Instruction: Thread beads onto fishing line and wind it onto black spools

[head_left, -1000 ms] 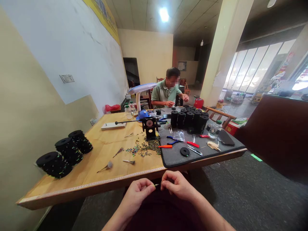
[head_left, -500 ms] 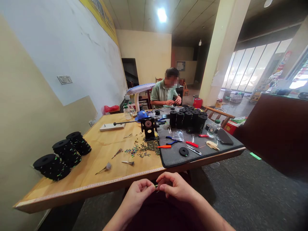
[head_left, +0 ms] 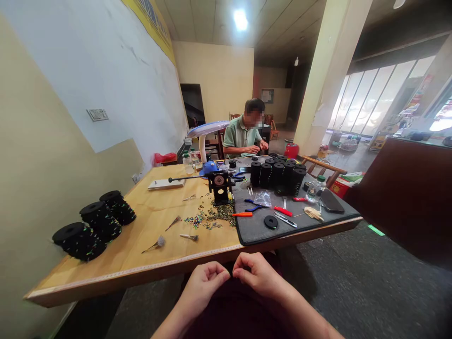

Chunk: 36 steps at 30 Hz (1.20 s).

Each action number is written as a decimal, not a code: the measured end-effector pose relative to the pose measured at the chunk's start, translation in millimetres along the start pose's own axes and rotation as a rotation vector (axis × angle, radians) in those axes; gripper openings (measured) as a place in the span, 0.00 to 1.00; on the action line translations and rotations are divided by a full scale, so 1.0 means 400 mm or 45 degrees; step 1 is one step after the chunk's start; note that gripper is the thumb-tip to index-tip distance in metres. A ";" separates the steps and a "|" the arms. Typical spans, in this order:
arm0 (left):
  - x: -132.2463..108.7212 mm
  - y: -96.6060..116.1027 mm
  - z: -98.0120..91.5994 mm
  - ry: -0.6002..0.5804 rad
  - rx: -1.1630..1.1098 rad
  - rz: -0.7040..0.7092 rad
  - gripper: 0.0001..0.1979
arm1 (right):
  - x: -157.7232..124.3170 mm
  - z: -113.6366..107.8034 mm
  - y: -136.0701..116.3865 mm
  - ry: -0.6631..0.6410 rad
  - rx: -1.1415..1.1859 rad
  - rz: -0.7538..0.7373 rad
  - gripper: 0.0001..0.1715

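Observation:
Just in front of the table's near edge, my left hand (head_left: 209, 284) is closed in a pinch, thumb against forefinger. My right hand (head_left: 257, 274) pinches too, its fingertips a small gap away from the left ones. Whatever the fingers hold is hidden or too fine to make out. On the table beyond lie a pile of small metal pieces (head_left: 223, 215), some coloured beads (head_left: 196, 219) and several thin brush-like bundles (head_left: 159, 242). A black foam spool (head_left: 270, 221) lies flat on the grey mat (head_left: 254, 236).
A black winding device with a dial (head_left: 219, 188) stands mid-table beside a lamp (head_left: 208, 128). Black spools stand at left (head_left: 95, 221) and on the mat (head_left: 278, 175). Pliers (head_left: 253, 207), a red-handled tool (head_left: 283, 211) and a bottle (head_left: 314, 190) lie or stand there. A co-worker (head_left: 243, 132) sits opposite.
My fingertips have drawn slightly apart, and the small greenish piece seen between them earlier no longer shows. The view has shifted a little.

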<state>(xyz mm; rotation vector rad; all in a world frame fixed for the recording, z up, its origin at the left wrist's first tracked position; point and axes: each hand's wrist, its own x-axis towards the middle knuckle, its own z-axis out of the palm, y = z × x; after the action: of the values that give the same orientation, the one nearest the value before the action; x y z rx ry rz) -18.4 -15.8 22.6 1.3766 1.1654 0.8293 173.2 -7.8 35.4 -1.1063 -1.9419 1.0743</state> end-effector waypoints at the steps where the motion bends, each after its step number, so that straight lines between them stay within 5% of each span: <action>1: 0.001 -0.001 0.000 0.001 0.002 0.004 0.15 | 0.000 0.001 0.001 -0.003 0.002 0.000 0.05; 18: -0.007 0.018 0.004 -0.057 -0.091 -0.073 0.22 | -0.001 -0.001 -0.008 -0.026 -0.068 -0.042 0.07; 27: -0.007 0.022 0.005 -0.027 0.005 0.021 0.08 | 0.004 0.015 0.013 -0.006 -0.103 -0.034 0.07; 36: -0.001 0.001 -0.004 0.021 -0.084 -0.042 0.14 | 0.005 0.004 0.008 -0.013 0.082 -0.029 0.08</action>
<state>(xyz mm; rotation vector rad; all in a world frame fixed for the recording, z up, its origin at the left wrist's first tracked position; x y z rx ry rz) -19.8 -15.9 23.1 1.2959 1.1608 0.8500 172.4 -5.7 32.1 -1.0438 -1.9097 1.1242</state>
